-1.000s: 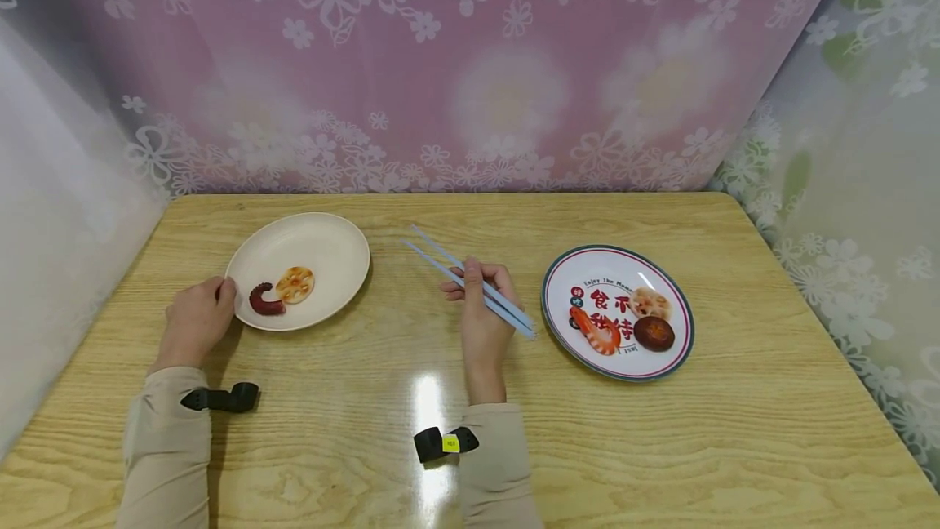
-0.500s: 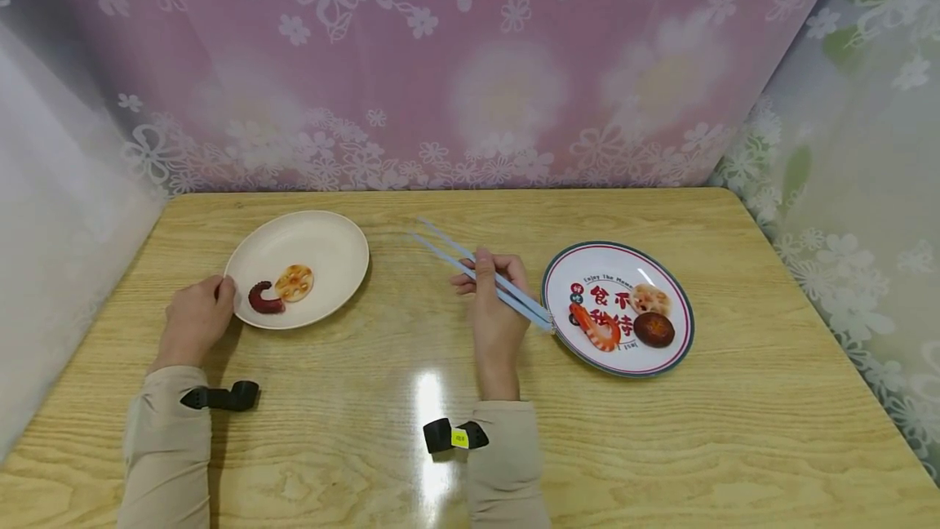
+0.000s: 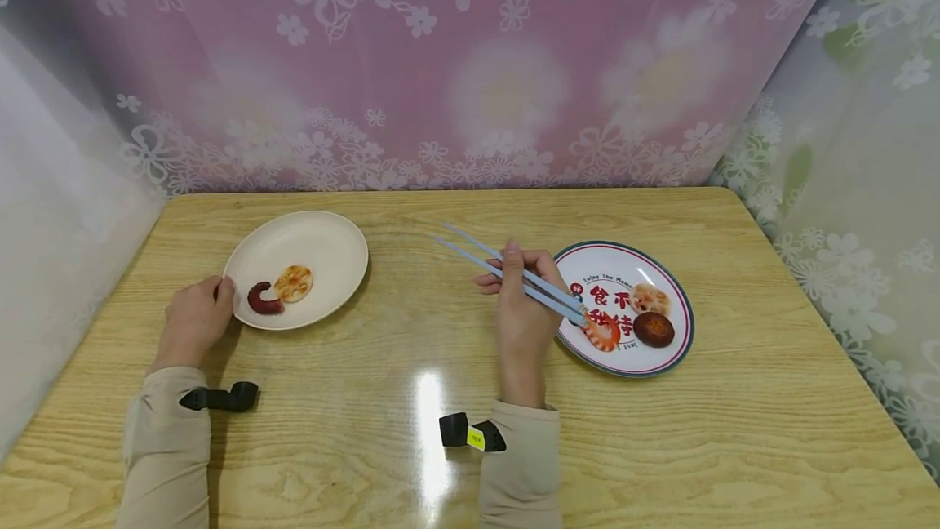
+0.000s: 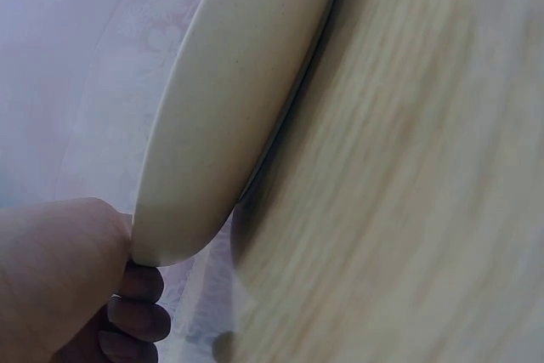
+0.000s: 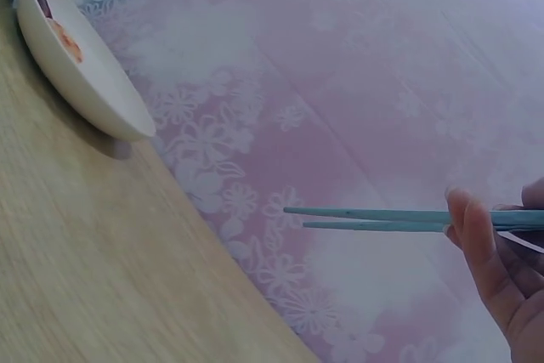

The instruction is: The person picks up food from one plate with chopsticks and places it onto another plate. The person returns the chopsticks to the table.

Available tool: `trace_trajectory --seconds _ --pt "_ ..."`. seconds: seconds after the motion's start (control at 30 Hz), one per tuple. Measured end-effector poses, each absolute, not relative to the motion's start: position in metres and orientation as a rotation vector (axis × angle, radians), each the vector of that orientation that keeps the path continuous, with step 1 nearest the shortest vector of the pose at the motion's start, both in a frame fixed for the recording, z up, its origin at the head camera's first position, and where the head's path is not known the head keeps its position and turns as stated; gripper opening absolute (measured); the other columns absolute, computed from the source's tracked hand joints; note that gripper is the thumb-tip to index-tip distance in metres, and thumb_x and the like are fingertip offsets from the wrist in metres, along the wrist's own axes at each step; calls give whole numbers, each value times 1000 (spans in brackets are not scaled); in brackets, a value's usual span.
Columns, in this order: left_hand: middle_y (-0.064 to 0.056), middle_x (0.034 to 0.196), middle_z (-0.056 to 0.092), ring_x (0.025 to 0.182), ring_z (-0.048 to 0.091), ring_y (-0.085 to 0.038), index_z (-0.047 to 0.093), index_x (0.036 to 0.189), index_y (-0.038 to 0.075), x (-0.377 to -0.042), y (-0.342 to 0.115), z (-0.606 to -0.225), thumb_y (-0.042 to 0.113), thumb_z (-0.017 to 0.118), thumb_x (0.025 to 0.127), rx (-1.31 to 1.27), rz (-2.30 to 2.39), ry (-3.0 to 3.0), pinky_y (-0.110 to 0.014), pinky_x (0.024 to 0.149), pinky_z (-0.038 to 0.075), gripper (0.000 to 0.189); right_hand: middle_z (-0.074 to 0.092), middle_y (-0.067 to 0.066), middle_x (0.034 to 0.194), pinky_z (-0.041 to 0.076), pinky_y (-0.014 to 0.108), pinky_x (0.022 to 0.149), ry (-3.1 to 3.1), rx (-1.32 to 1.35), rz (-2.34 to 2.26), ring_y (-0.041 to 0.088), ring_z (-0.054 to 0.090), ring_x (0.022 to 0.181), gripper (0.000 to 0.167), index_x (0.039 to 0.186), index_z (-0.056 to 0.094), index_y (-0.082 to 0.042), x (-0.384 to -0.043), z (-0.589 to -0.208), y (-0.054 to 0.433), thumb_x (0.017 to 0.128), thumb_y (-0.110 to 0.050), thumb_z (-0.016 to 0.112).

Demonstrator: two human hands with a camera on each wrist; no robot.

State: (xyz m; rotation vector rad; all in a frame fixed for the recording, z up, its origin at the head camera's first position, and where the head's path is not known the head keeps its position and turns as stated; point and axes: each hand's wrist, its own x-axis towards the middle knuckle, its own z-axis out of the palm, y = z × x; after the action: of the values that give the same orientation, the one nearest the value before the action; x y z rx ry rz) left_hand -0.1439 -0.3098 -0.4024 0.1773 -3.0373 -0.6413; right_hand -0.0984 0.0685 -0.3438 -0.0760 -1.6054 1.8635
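My left hand (image 3: 197,318) grips the near-left rim of a cream plate (image 3: 316,235), thumb on the rim and fingers curled below it in the left wrist view. On that plate lie a dark red octopus tentacle (image 3: 263,300) and a browned lotus root slice (image 3: 294,283). A pair of light blue chopsticks (image 3: 477,258) is pinched in my right hand (image 3: 525,313), thin tips pointing to the back left. Their thick ends overlap the patterned plate (image 3: 624,258) and part of a shrimp (image 3: 604,335) in the head view. Nothing sits between the chopstick tips.
On the patterned plate, a pale lotus root slice (image 3: 650,299) and a brown shiitake mushroom (image 3: 654,330) lie at the right. The wooden table (image 3: 396,431) ends at a pink flowered curtain (image 3: 470,104) behind and pale curtains at both sides.
My right hand has moved to the right with the chopsticks, from between the plates to the left edge of the patterned plate. The left hand stays on the cream plate's rim.
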Motion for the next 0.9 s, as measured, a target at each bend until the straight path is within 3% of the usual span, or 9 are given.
trace_trajectory --seconds 0.33,0.53,0.77,0.9 --pt "-21 74 54 74 50 -41 51 77 1 -145 -311 -405 22 30 103 138 -596 -3013 -50 64 39 40 61 33 78 53 31 50 -1606 -113 1822 19 65 52 31 84 54 12 -87 -328 87 96 -16 60" --pt "-34 93 58 91 52 -56 55 85 -3 -144 -311 -403 23 28 104 141 -562 -3043 -63 72 32 42 63 31 77 53 29 49 -1603 -171 1795 18 65 51 30 83 56 9 -81 -321 98 96 -18 61" --pt "-39 104 56 93 50 -58 55 92 -4 -142 -312 -402 27 23 104 133 -530 -3105 -64 72 27 45 67 15 69 51 27 46 -1594 -286 1720 17 64 48 31 83 58 11 -75 -318 119 94 -17 63" --pt "-39 102 56 92 50 -58 54 91 -4 -143 -312 -399 27 22 104 123 -530 -3117 -62 70 27 46 65 12 65 51 27 45 -1478 -418 1708 17 63 46 26 78 60 5 -71 -319 141 91 -16 66"
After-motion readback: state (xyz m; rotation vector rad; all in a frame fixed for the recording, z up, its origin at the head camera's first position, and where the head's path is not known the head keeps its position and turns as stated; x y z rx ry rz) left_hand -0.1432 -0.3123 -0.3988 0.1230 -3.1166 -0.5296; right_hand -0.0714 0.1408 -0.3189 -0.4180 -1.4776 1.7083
